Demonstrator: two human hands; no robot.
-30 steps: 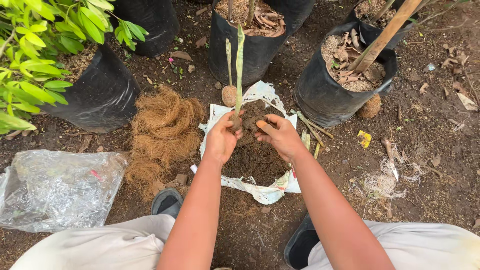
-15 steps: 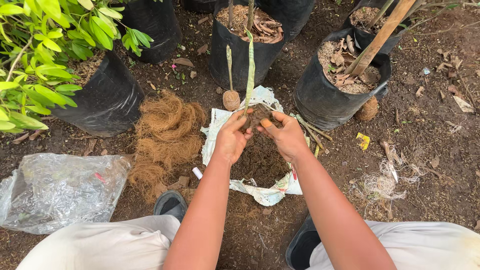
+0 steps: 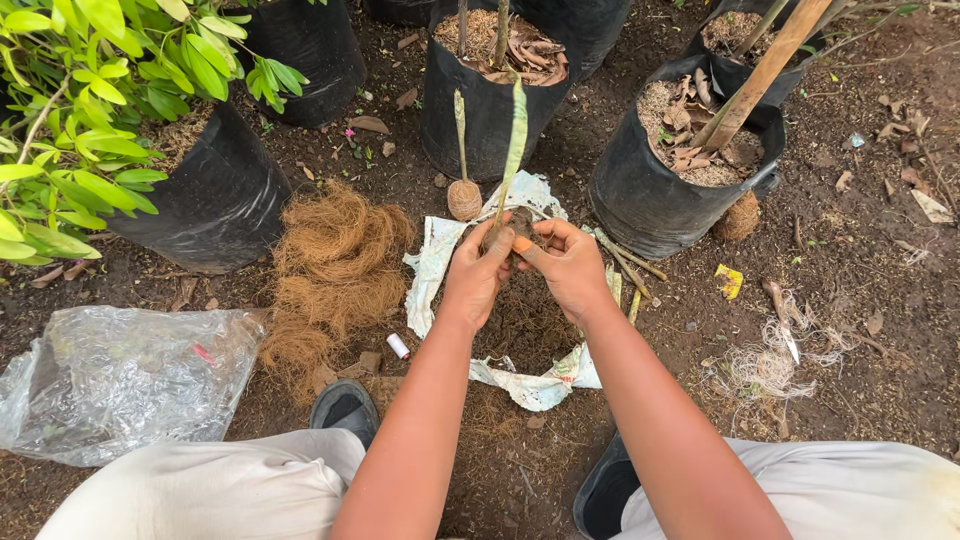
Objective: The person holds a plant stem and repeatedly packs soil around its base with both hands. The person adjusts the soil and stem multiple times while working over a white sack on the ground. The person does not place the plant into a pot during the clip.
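Head view, cutting upright, base pinched between both hands' fingers

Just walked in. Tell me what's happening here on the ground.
A person crouches over a white sheet spread on the dirt, with a heap of dark soil on it. The left hand and right hand press together around the base of a thin green cutting, which stands upright between them. A second cutting with a wrapped ball base stands just behind, a pile of brown coconut fibre lies to the left, and black grow bags ring the spot.
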